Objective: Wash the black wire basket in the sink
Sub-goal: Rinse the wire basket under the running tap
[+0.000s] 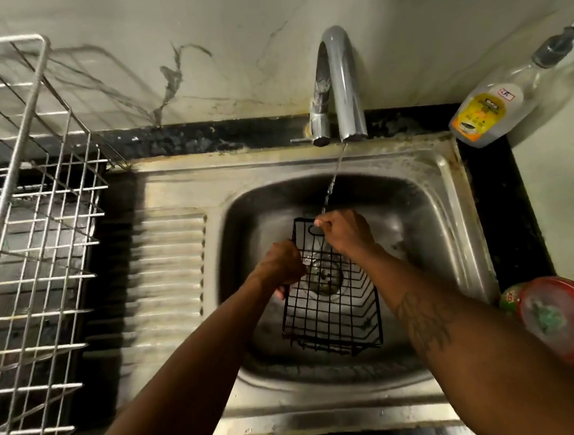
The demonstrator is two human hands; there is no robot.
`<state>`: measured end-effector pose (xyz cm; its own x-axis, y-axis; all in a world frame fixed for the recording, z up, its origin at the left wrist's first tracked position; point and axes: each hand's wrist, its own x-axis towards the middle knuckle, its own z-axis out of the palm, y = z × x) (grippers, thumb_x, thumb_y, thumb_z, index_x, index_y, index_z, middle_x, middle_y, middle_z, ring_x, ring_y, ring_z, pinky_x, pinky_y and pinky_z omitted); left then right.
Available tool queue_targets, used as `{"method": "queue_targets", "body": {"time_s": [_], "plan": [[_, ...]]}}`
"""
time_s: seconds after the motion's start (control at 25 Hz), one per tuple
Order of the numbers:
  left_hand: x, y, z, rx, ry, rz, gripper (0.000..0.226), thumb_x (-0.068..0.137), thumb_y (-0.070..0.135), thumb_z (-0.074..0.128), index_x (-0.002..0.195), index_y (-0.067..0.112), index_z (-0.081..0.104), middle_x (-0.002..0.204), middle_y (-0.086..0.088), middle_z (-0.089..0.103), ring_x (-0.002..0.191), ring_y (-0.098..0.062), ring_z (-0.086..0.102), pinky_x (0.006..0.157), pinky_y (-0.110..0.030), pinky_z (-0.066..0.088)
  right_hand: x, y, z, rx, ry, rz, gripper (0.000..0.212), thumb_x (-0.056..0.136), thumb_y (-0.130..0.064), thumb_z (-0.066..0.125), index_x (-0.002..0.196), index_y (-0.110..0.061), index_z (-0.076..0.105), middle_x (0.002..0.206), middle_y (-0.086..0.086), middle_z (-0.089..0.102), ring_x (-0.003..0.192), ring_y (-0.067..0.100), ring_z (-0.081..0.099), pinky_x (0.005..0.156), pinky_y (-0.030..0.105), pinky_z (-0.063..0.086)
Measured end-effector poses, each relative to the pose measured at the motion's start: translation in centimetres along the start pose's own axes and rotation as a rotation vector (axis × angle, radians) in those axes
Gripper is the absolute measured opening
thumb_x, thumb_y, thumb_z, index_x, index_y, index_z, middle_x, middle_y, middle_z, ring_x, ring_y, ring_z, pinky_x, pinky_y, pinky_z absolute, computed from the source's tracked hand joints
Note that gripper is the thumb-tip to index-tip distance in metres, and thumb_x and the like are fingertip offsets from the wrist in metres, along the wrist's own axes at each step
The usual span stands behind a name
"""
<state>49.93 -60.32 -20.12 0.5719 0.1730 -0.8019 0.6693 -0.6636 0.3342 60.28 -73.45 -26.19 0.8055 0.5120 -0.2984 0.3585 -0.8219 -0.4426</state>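
Observation:
A black wire basket is held over the steel sink, above the drain, its far end raised. My left hand grips its left edge with curled fingers. At the far top edge my right hand pinches the wire, right where a thin stream of water from the chrome tap lands.
A large steel dish rack stands on the left counter beside the ribbed drainboard. A dish soap bottle leans at the back right corner. A red-lidded container sits by the sink's right rim.

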Motion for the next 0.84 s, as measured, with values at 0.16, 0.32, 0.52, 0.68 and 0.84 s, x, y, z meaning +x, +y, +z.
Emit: {"method": "queue_targets", "body": {"time_s": [0.16,0.32,0.52,0.68,0.84], "plan": [[0.7,0.7,-0.4,-0.002,0.018,-0.005,0.008,0.096,0.01,0.056,0.089,0.011,0.053,0.072,-0.004,0.059,0.053,-0.011,0.06,0.041,-0.017,0.046,2.0,-1.7,1.0,0.146,-0.074,0.053,0.021,0.098,-0.04,0.06,0.112,-0.032,0.074,0.105,-0.007,0.073,0.085,0.013,0.063,0.067,0.024,0.049],[0.6,1.2,0.3,-0.061,0.063,-0.006,0.009,0.094,0.005,0.057,0.091,0.011,0.051,0.074,-0.004,0.058,0.054,-0.011,0.059,0.04,-0.018,0.045,3.6,-1.8,0.5,0.17,-0.212,-0.03,0.02,0.1,-0.027,0.058,0.105,-0.025,0.077,0.101,-0.003,0.072,0.092,0.017,0.065,0.077,0.03,0.051],[0.6,1.1,-0.4,0.013,0.07,0.025,0.004,0.093,0.005,0.055,0.095,0.007,0.057,0.068,-0.002,0.055,0.054,-0.011,0.056,0.046,-0.018,0.047,1.4,3.9,-2.0,0.163,-0.16,0.02,0.023,0.101,-0.031,0.057,0.118,-0.03,0.072,0.115,-0.008,0.072,0.105,0.013,0.065,0.086,0.028,0.051],[0.4,2.1,-0.7,-0.05,0.04,-0.015,0.012,0.095,0.007,0.056,0.083,0.007,0.056,0.067,-0.005,0.06,0.047,-0.011,0.058,0.034,-0.016,0.041,2.3,3.0,-1.8,-0.023,-0.168,0.044,0.026,0.103,-0.039,0.05,0.12,-0.034,0.068,0.113,0.0,0.07,0.094,0.019,0.063,0.078,0.033,0.051],[0.2,2.5,0.0,-0.149,0.062,-0.079,0.011,0.095,0.002,0.056,0.084,0.004,0.056,0.07,-0.012,0.063,0.043,-0.015,0.06,0.032,-0.017,0.042,3.6,-2.4,-0.1,0.072,-0.181,0.001,0.024,0.1,-0.039,0.053,0.114,-0.033,0.071,0.11,-0.002,0.07,0.09,0.018,0.062,0.078,0.032,0.052]]}}
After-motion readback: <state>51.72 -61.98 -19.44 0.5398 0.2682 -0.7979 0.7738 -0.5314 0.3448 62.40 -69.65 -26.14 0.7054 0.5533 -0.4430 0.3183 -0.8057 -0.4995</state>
